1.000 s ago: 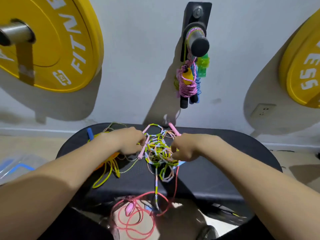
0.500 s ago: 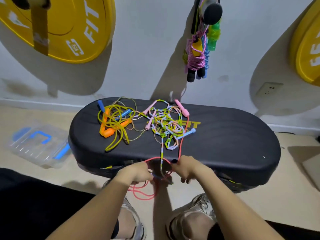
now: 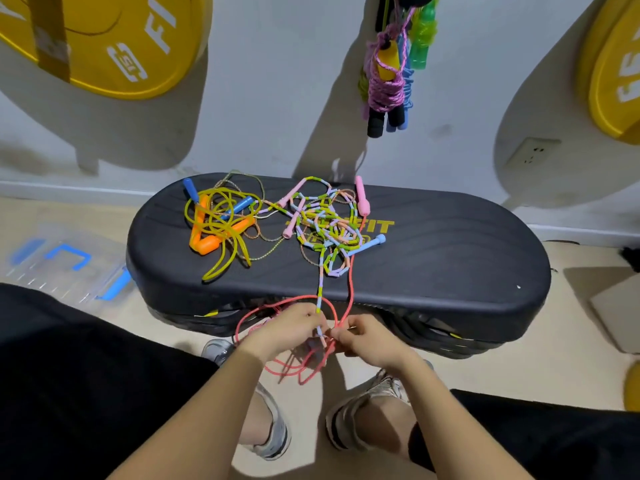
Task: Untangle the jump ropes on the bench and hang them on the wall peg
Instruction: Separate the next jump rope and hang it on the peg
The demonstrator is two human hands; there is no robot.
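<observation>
A black oval bench (image 3: 450, 258) carries two tangles. A yellow rope with orange handles (image 3: 211, 233) lies on its left part, with blue handles and a thin speckled cord mixed in. A pastel beaded rope (image 3: 325, 230) with pink handles is knotted in the middle, and one strand of it hangs over the front edge. A pink-red rope (image 3: 350, 282) runs off the front edge and loops below it. My left hand (image 3: 287, 330) and my right hand (image 3: 367, 341) both pinch the hanging beaded strand and red rope below the bench. Several bundled ropes (image 3: 391, 74) hang from the wall peg.
Yellow weight plates hang on the wall at the left (image 3: 104, 39) and the right (image 3: 613, 67). A clear plastic box with blue latches (image 3: 65, 265) lies on the floor left of the bench. A wall socket (image 3: 530, 154) is at the right. My feet in shoes (image 3: 273, 438) stand below my hands.
Both hands left the tangle on top of the bench and came down in front of it, where they now hold the hanging red and beaded strands. The view has tilted downward.
</observation>
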